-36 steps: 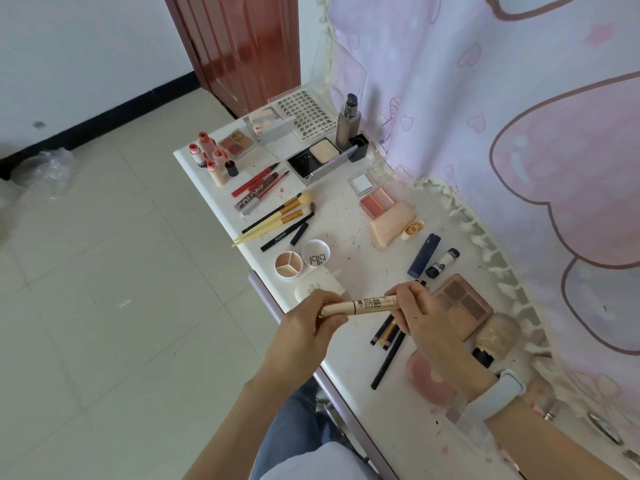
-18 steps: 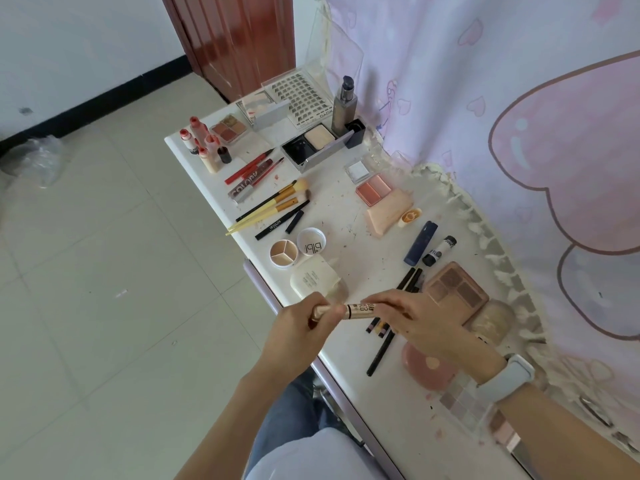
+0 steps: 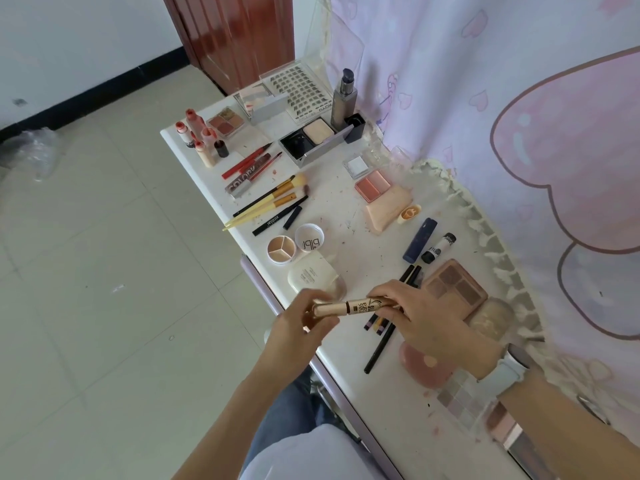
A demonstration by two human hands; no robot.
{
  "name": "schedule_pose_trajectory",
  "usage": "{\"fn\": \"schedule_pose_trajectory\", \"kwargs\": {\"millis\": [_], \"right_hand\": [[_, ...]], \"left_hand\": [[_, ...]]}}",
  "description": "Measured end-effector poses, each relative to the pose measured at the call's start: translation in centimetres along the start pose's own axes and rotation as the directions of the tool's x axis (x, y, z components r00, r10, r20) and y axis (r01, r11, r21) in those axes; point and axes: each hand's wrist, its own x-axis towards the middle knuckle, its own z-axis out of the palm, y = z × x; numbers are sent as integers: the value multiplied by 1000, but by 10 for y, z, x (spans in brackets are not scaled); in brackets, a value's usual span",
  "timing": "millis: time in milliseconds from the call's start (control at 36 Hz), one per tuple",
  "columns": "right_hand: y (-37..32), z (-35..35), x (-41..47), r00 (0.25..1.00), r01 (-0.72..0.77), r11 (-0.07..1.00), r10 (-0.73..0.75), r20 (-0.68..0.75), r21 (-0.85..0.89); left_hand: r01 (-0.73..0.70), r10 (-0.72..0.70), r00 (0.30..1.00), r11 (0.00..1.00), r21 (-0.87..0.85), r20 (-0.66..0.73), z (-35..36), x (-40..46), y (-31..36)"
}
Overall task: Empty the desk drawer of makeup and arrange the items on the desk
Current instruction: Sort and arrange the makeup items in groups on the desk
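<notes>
Two hands on one gold mascara tube [image 3: 356,306], held level above white desk [image 3: 346,216] near front edge. Left hand [image 3: 298,336] grips cap end; right hand [image 3: 420,315] pinches other end. Label partly legible, apparently "mascara". Brown eyeshadow palette [image 3: 455,289] just beside right hand.

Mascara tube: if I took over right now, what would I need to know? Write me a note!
Left hand: grips one end of the gold mascara tube.
Right hand: its fingers pinch the other end. The tube is held level above the desk, touching nothing else.
Done: brushes, palettes, pencils and bottles already lie spread on the desk.
Left: set the mascara down in a free spot. The drawer is hidden, so check it for more.
</notes>
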Motion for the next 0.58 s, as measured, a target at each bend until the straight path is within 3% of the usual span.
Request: {"fn": "schedule_pose_trajectory", "kwargs": {"millis": [56,139,194,250,361,500,583], "right_hand": [[1,3,-2,999,-27,999,28,26,-25],[0,3,-4,1000,17,994,-15,16,-111],[-2,0,-5,1000,19,987,-20,-6,-160],[-2,-1,-5,1000,11,987,-12,-9,-159],[2,2,-3,1000,23,987,-21,19,-162],[5,-3,-3,962,196,909,-251,-107,-368],[4,-5,-1,956,201,914,-262,-135,-352]], "left_hand": [[35,-37,999,984,173,6,-2,1,0],[186,-205,977,954,234,58,-3,1,1],[122,-159,981,951,283,114,-2,-1,0],[49,-86,985,972,230,152,1,-4,-1],[-68,52,996,972,226,74,8,-6,-1],[202,-223,964,968,148,142,5,-2,1],[155,-187,968,971,182,170,2,-2,3]]}}
